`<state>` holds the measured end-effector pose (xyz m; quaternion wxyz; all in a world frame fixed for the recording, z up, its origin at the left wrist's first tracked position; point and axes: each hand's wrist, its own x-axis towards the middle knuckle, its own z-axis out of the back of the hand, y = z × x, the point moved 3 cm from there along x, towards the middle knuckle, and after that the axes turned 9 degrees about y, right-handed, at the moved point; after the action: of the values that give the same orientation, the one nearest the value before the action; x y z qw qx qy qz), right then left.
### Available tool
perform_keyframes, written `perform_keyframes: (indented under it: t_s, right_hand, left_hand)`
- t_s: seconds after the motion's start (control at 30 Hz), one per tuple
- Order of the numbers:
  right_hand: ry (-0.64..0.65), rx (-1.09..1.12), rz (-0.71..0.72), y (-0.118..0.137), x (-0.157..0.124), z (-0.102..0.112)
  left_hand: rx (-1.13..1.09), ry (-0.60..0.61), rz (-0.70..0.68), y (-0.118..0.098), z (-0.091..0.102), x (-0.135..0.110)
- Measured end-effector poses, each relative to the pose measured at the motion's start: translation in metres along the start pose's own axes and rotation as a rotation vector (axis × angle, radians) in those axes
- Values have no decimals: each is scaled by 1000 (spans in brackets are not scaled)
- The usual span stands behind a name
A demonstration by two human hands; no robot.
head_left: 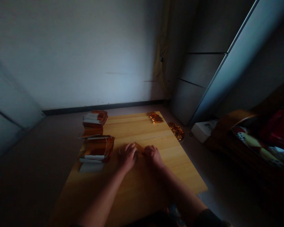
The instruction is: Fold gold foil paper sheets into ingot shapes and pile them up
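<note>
Meeting at a small orange foil piece [139, 147], the left hand [127, 157] and right hand [152, 155] curl their fingers [132, 148], grip unclear; thick foil stacks [98, 148] lie on the tabletop [142, 132], small foil piles [155, 117] beyond.

Here's the room, and it's a dim one! A pale plastered wall [68, 53] fills the far side, with a dark skirting strip [104, 107] running along its base and a yellowed curtain [162, 53] hanging in the corner. To the right, grey cabinet panels [198, 69] stand beside a long, pale door [241, 60], and a white box [203, 130] sits on the dull floor [30, 176]. Further right, a curved wooden furniture frame [229, 126] holds patterned cloth [251, 145] and something red [276, 129]. Dead center, a honey-colored wooden table [180, 170] catches the soft light!
</note>
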<state>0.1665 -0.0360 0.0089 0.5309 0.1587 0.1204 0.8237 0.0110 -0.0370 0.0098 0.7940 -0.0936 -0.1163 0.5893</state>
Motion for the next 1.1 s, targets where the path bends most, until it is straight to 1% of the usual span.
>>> perform_keyframes:
  t_s: [0.1,0.2,0.3,0.4,0.5,0.63,0.77,0.97,1.03,1.1]
  right_hand:
    - [-8,-61,60,9,-8,-1]
    - [-9,-43,107,19,-12,-1]
    - [21,-24,112,24,-13,-1]
    - [55,-35,101,25,-13,0]
    - [77,-56,91,26,-11,1]
    - [81,-95,92,27,-9,4]
    - [119,-93,148,24,-7,10]
    - [170,-48,246,13,-5,18]
    - [170,-12,268,9,-4,18]
    - [128,8,252,4,-2,17]
  left_hand:
    - [27,-35,-86,5,7,6]
    - [63,-55,-159,4,13,7]
    - [48,-44,-211,0,14,-1]
    - [28,-76,-242,-1,13,-12]
    - [43,-120,-241,1,13,-23]
    - [92,-107,-250,2,13,-29]
    - [89,-89,-242,-1,14,-29]
    - [121,-47,-200,-7,15,-28]
    - [138,-52,-169,-9,15,-27]
    - [151,-59,-146,-11,15,-26]
